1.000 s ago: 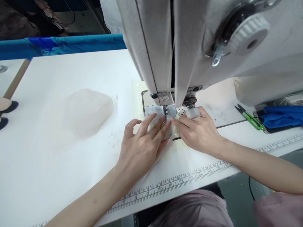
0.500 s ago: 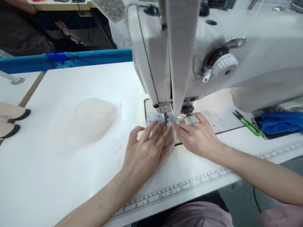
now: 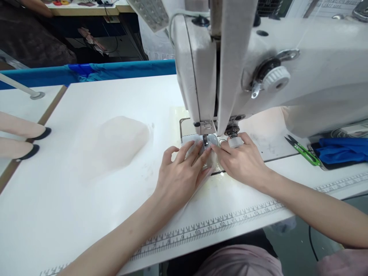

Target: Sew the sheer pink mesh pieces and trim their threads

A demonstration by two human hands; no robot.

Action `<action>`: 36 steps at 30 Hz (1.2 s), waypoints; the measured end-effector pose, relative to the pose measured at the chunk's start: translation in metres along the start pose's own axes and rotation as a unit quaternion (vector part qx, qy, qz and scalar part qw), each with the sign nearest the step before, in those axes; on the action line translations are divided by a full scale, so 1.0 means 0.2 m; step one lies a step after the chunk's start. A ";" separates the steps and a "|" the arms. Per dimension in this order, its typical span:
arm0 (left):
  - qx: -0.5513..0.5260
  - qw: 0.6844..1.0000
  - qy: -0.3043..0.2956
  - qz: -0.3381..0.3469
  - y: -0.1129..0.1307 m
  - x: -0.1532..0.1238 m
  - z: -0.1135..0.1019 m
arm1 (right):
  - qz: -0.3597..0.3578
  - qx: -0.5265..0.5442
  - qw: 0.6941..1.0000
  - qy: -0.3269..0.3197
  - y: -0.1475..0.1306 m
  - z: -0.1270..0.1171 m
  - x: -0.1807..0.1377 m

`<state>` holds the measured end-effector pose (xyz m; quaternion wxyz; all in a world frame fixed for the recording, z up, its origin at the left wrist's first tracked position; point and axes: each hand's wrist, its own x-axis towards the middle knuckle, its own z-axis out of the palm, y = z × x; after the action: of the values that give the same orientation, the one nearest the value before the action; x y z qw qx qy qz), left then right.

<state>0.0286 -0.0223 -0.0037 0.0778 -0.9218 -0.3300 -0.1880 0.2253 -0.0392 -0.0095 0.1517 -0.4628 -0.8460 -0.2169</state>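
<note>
Taking the needle as the clock's centre, the step in hand looks to be guiding a sheer, pale cloth (image 3: 208, 164) beneath the presser foot (image 3: 205, 141) of a sewing machine (image 3: 198, 76). The cloth lies at 6 o'clock, just in front of the foot, and trails towards 7 o'clock under the wrist.

The left hand (image 3: 179, 170), at 7 o'clock, has its grip released: fingers spread, pressing the cloth flat. The right hand (image 3: 243, 159), at 4 o'clock, is curled with its index fingertip near the foot; its thumb is hidden, so I cannot tell whether that grip pinches the cloth. The next move would seem to call for light, even pressure, the edge kept straight and the fingertips clear of the needle.

By count: two hands, one machine, one presser foot and one cloth that I can make out at the needle. On the counter (image 3: 94, 218) are one pair of green-handled snips (image 3: 304, 151) and one bunched blue cloth (image 3: 343, 151), both at 3 o'clock; one printed ruler strip (image 3: 224, 222) at 6; and two pale, black-tipped pieces (image 3: 20, 124) at 9.
</note>
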 end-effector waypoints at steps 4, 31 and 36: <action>-0.043 0.999 0.007 0.004 -0.01 -0.01 -0.07 | -0.021 0.031 0.998 0.045 0.00 -0.03 0.00; -0.306 0.931 -0.136 -0.142 -0.14 0.11 -0.03 | 0.102 0.232 0.962 0.100 0.05 0.03 0.02; -0.227 0.970 -0.081 -0.027 -0.14 0.07 -0.02 | 0.044 0.219 0.971 0.083 0.04 0.00 0.00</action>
<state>0.0190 0.0071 0.0059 -0.1653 -0.9182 -0.3091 -0.1843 0.2325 -0.0353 -0.0083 0.3288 -0.4358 -0.8359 -0.0572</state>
